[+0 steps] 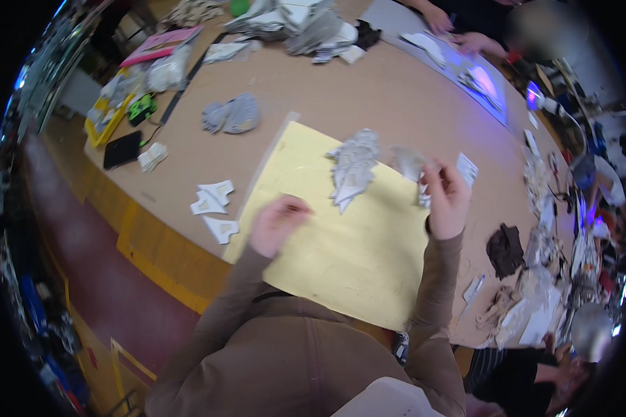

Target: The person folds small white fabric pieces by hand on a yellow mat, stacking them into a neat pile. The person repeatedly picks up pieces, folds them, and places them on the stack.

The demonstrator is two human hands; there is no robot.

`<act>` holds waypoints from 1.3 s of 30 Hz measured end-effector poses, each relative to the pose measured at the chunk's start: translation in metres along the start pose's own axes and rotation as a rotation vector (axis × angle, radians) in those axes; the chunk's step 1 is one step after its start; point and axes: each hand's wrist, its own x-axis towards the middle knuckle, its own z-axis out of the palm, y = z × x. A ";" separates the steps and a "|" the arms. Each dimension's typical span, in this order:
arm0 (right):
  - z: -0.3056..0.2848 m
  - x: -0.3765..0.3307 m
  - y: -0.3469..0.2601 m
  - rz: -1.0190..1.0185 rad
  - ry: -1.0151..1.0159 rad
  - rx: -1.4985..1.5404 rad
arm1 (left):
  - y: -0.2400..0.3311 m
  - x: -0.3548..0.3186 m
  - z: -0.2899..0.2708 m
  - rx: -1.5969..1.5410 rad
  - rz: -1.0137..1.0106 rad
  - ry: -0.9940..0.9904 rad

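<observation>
A pale yellow sheet [320,254] lies in front of me on the brown tabletop. On its far part rests an overlapping stack of grey-white cut pieces [355,167]. My left hand [278,224] hovers over the sheet's left side, slightly blurred, its fingers curled together with nothing visible in them. Over the right edge, my right hand [449,198] pinches a small grey-white piece [423,197], mostly hidden by the fingers. Just beyond those fingertips is a blurred grey piece [407,162]. Several white cut pieces [213,198] lie left of the sheet.
A grey bundle [231,114] sits farther back, near a black flat device [122,149] and a yellow tray [108,118]. Grey-white heaps [292,24] fill the far side. Rightward are a dark cloth piece [506,250] and a pen [474,288]. Other people work at the far right and lower right.
</observation>
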 end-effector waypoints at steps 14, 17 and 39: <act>-0.129 0.023 0.062 0.131 -0.002 -0.431 | -0.028 -0.012 -0.148 0.819 0.044 0.573; -0.139 0.022 0.051 0.080 0.033 -0.384 | -0.019 -0.006 -0.135 0.585 -0.010 0.634; 0.070 -0.035 0.000 0.106 -0.493 0.120 | 0.012 0.001 0.044 -0.625 -0.376 -0.030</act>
